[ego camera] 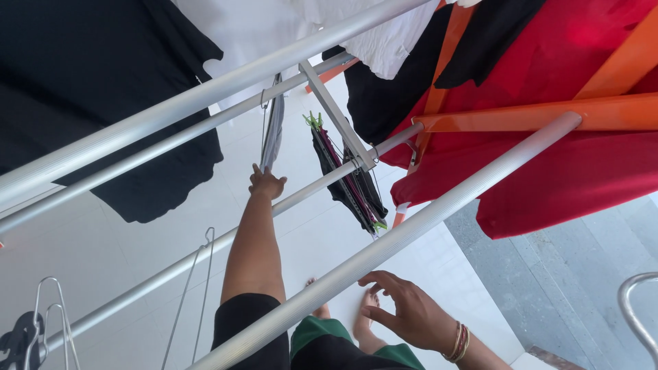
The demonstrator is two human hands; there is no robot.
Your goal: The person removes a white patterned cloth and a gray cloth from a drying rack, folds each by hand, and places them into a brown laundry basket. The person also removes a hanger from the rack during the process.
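Grey cloth [273, 130] on a wire hanger hangs from a far rail [171, 137], and the left hand [266, 183] pinches its lower edge, seemingly straightening it. The right hand [410, 314] hovers open under the near rail [411, 229]. A careful reach between rails seems needed. Black shirt [103, 103] left, red cloth [548, 164] right crowd in.

Left arm stretched far forward and straight, its bare left hand [266, 183] closed in a loose grip at the end, right hand [404, 312] held close below with fingers spread and slightly curled, thin bangles around the wrist, bare feet visible beneath.
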